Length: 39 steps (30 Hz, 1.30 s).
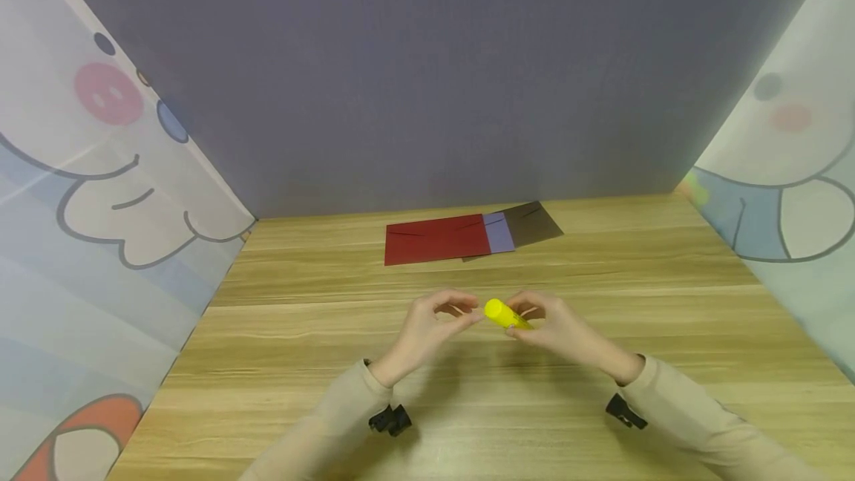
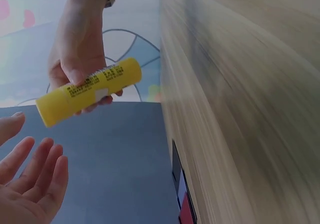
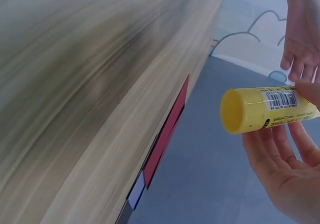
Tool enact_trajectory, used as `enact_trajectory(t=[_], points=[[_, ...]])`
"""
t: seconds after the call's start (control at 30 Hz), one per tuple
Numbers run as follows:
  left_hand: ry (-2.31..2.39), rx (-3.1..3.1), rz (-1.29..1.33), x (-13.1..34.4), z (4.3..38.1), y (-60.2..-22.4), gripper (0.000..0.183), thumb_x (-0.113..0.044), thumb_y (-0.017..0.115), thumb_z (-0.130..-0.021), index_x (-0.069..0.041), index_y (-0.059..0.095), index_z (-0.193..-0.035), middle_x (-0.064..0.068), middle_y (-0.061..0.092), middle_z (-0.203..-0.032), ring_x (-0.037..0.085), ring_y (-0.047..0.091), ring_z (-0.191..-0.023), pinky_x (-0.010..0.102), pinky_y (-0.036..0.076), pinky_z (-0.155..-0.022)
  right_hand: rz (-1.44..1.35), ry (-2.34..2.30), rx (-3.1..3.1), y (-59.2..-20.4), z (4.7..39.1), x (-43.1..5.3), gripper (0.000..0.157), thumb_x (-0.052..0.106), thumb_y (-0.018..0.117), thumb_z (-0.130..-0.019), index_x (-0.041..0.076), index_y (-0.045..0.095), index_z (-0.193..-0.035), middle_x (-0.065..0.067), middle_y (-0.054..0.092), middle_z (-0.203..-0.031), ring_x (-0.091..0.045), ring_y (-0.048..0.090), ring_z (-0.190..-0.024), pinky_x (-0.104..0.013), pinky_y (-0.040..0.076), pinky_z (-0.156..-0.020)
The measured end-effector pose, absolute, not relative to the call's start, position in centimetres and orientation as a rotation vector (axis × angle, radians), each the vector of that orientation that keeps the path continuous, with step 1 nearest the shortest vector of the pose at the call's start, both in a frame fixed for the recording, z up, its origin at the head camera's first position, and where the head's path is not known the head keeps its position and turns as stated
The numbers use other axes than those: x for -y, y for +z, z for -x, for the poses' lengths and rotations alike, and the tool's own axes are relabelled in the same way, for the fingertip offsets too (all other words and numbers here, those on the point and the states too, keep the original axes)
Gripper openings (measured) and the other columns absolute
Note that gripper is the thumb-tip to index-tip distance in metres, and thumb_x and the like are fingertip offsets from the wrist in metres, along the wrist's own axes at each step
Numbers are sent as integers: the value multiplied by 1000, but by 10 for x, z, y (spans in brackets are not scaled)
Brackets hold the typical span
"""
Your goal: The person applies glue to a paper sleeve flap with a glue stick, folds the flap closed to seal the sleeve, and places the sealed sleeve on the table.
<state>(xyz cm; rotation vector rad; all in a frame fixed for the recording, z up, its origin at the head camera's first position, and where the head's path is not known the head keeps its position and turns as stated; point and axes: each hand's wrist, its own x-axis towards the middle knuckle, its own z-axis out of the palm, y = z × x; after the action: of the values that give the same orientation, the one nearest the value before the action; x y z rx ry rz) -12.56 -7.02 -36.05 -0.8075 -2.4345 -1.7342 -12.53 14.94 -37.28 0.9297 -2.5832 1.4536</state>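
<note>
My right hand [image 1: 549,324] grips a yellow glue stick [image 1: 505,313] between thumb and fingers, above the table. Printed text runs along the glue stick [image 2: 90,91] in the left wrist view, and a barcode shows on the glue stick [image 3: 280,100] in the right wrist view. Just off its left end is my left hand [image 1: 430,325], fingers loosely bent and thumb apart, holding nothing. A small gap separates the left fingertips from the glue stick.
Farther back on the wooden table [image 1: 300,362] lie overlapping envelopes: a red envelope [image 1: 434,239] on top, a lavender envelope [image 1: 499,233] and a dark brown envelope [image 1: 534,223]. A grey panel [image 1: 427,80] stands behind; cartoon-printed curtains [image 1: 167,191] flank both sides.
</note>
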Motion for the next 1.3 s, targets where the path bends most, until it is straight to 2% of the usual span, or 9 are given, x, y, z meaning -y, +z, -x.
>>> enact_trajectory(t=[0.37, 0.53, 0.77, 1.1, 1.2, 1.3], points=[[-1288, 2510, 890, 90, 134, -371, 16, -14, 60, -84, -4, 65, -96, 2, 64, -91, 12, 58, -79, 26, 50, -69, -695, 1526, 2532, -375, 137, -169, 31, -7, 70, -68, -10, 56, -95, -18, 60, -92, -18, 59, -81, -32, 51, -73], [-1135, 2537, 890, 103, 137, -376, 16, -14, 60, -84, -4, 65, -96, 3, 64, -91, 12, 58, -80, 26, 50, -69, -609, 1520, 2538, -372, 143, -183, 34, -6, 68, -70, -12, 54, -100, -21, 59, -95, -13, 58, -83, -34, 51, -75], [-1043, 2538, 844, 120, 138, -379, 14, -12, 61, -83, -4, 66, -93, 4, 64, -90, 15, 59, -80, 28, 50, -69, -493, 1512, 2575, -370, 154, -205, 36, -6, 64, -75, -16, 48, -106, -30, 55, -100, -39, 58, -86, -25, 52, -70], [-937, 2601, 763, 142, 141, -390, 14, -12, 61, -83, -2, 65, -91, 4, 63, -87, 17, 59, -81, 29, 51, -71, -317, 1394, 2633, -375, 176, -240, 39, 4, 62, -81, -16, 45, -110, -33, 54, -103, -42, 57, -90, -24, 51, -71], [-933, 2617, 738, 147, 142, -393, 13, -11, 62, -83, -1, 65, -91, 4, 63, -86, 18, 59, -81, 31, 51, -70, -257, 1374, 2665, -377, 180, -250, 44, 9, 61, -83, -16, 43, -113, -35, 51, -106, -44, 54, -93, -29, 51, -73], [-912, 2618, 714, 153, 142, -396, 13, -10, 63, -81, -1, 65, -90, 4, 63, -85, 17, 59, -79, 31, 51, -69, -201, 1353, 2699, -379, 183, -258, 49, 15, 58, -85, -17, 40, -117, -36, 49, -110, -46, 51, -98, -40, 49, -78]])
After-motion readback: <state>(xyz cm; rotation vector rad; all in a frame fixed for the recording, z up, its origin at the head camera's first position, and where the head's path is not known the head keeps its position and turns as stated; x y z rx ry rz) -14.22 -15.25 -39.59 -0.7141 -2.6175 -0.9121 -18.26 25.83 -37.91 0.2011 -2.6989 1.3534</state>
